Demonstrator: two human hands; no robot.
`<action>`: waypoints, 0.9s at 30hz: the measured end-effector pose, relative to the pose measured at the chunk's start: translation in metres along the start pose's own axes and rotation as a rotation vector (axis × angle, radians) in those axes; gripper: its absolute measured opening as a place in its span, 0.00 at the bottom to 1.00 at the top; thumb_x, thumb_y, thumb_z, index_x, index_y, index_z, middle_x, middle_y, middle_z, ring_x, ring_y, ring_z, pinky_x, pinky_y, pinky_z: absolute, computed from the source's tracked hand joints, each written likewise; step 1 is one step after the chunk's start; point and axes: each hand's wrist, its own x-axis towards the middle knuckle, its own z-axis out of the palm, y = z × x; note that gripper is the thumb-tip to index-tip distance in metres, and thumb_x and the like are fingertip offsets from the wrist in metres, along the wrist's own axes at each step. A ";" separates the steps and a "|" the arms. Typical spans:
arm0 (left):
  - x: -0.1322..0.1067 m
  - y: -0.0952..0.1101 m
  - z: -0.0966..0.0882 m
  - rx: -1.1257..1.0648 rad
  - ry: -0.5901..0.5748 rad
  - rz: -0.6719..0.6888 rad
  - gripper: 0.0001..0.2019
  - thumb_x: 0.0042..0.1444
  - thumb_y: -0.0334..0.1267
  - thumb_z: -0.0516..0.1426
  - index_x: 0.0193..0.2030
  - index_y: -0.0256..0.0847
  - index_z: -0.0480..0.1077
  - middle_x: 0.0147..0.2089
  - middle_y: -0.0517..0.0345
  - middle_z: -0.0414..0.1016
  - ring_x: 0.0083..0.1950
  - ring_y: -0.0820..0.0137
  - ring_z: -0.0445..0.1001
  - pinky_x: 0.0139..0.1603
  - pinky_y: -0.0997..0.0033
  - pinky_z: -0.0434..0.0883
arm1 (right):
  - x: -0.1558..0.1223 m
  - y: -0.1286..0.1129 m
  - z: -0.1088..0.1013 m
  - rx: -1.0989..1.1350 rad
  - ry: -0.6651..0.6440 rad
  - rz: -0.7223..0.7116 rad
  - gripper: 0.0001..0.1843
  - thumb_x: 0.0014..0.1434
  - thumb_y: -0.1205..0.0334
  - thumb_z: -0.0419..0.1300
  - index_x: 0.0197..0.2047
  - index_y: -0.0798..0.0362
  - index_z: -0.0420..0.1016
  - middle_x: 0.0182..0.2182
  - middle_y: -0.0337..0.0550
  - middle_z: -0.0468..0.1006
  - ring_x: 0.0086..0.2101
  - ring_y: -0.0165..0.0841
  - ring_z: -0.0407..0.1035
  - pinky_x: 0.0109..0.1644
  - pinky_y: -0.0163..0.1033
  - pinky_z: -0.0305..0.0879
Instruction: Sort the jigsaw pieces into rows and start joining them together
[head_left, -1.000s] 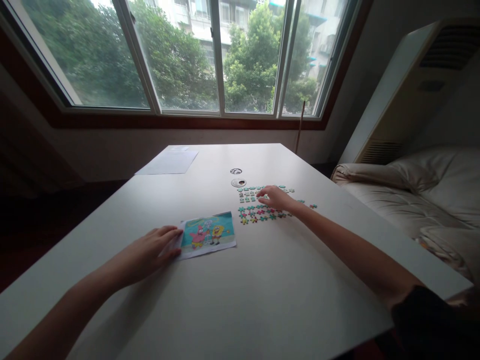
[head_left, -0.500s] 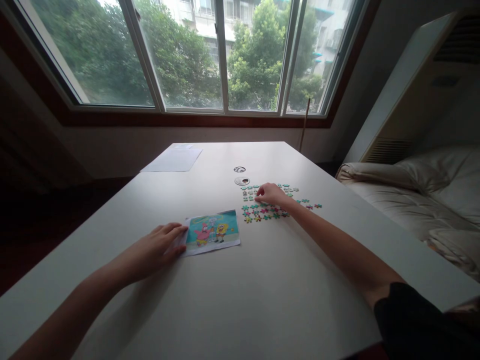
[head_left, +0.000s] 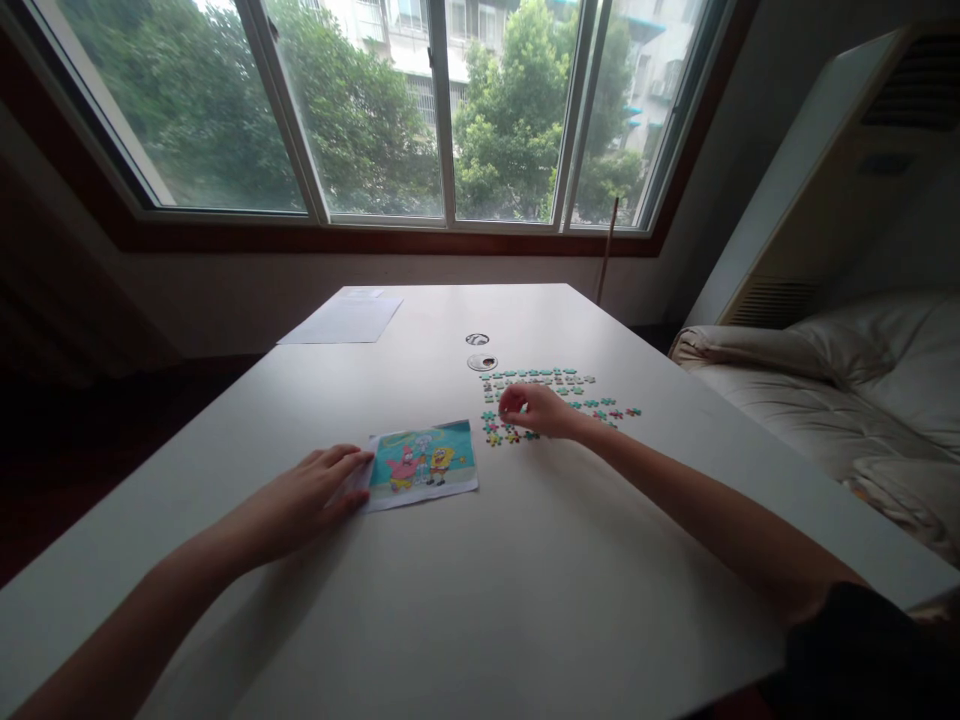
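My left hand (head_left: pixel 324 487) holds the left edge of a paper picture sheet (head_left: pixel 424 465), with the fingers on top and the thumb at the near corner. Three cartoon figures on a turquoise ground are printed on it. To its right, small colourful jigsaw pieces (head_left: pixel 559 372) lie spread in rough rows. Over the left part of these rows is my right hand (head_left: pixel 538 410), thumb and index finger brought together in a pinch. Whatever is between those fingertips is too small to make out. The hand and wrist cover some pieces in the middle rows.
All this lies on a white table (head_left: pixel 420 600). Beyond the pieces, two round inserts (head_left: pixel 482 362) are set in the tabletop. White paper sheets (head_left: pixel 341 318) lie at the far left edge. A pale sofa (head_left: pixel 795 370) stands right of the table, and a window (head_left: pixel 390 120) is ahead.
My right hand has moved slightly nearer to me and to the left, from the upper rows to the lower ones, uncovering pieces behind it. My left hand stays on the picture sheet.
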 end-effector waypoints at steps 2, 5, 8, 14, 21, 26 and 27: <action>0.001 -0.001 -0.001 -0.001 0.019 0.008 0.26 0.56 0.55 0.46 0.55 0.41 0.64 0.56 0.49 0.64 0.55 0.57 0.63 0.54 0.60 0.62 | -0.021 -0.013 0.002 0.116 -0.103 -0.132 0.07 0.52 0.67 0.56 0.36 0.56 0.73 0.31 0.41 0.75 0.30 0.25 0.68 0.35 0.30 0.63; 0.004 0.002 -0.004 0.032 0.078 0.006 0.25 0.56 0.55 0.46 0.52 0.40 0.67 0.53 0.48 0.66 0.51 0.57 0.66 0.50 0.60 0.65 | -0.051 -0.028 0.006 0.138 -0.262 -0.266 0.09 0.53 0.68 0.56 0.37 0.55 0.75 0.32 0.42 0.75 0.30 0.26 0.67 0.34 0.30 0.63; 0.007 0.019 -0.006 0.045 0.141 0.061 0.22 0.57 0.52 0.46 0.48 0.41 0.69 0.49 0.48 0.69 0.47 0.58 0.69 0.47 0.59 0.67 | -0.067 -0.034 0.011 0.107 -0.321 -0.364 0.09 0.55 0.66 0.56 0.37 0.54 0.76 0.30 0.43 0.74 0.32 0.28 0.67 0.38 0.32 0.63; 0.003 0.089 0.002 -0.157 0.168 0.349 0.11 0.59 0.39 0.48 0.45 0.42 0.68 0.46 0.51 0.69 0.48 0.64 0.67 0.48 0.63 0.67 | -0.077 -0.024 0.017 0.085 -0.088 -0.325 0.11 0.54 0.61 0.58 0.41 0.55 0.74 0.34 0.46 0.73 0.36 0.30 0.65 0.43 0.36 0.61; 0.006 0.135 0.025 -0.141 0.173 0.456 0.10 0.56 0.31 0.50 0.44 0.41 0.66 0.44 0.50 0.69 0.44 0.63 0.66 0.45 0.60 0.67 | -0.093 -0.011 0.022 0.058 0.011 -0.207 0.07 0.52 0.60 0.60 0.32 0.53 0.75 0.27 0.41 0.72 0.31 0.29 0.63 0.38 0.34 0.59; 0.013 0.145 0.028 -0.123 0.242 0.500 0.09 0.57 0.30 0.48 0.42 0.40 0.67 0.40 0.51 0.69 0.43 0.64 0.65 0.44 0.62 0.67 | -0.087 -0.016 0.033 0.014 0.041 -0.206 0.08 0.49 0.57 0.61 0.31 0.51 0.75 0.27 0.39 0.72 0.31 0.29 0.63 0.39 0.36 0.58; 0.014 0.146 0.028 -0.118 0.250 0.508 0.09 0.57 0.30 0.47 0.41 0.40 0.67 0.39 0.51 0.69 0.43 0.64 0.65 0.43 0.62 0.67 | -0.085 -0.017 0.034 0.011 0.044 -0.202 0.07 0.50 0.57 0.61 0.31 0.51 0.75 0.27 0.39 0.72 0.31 0.29 0.64 0.39 0.35 0.58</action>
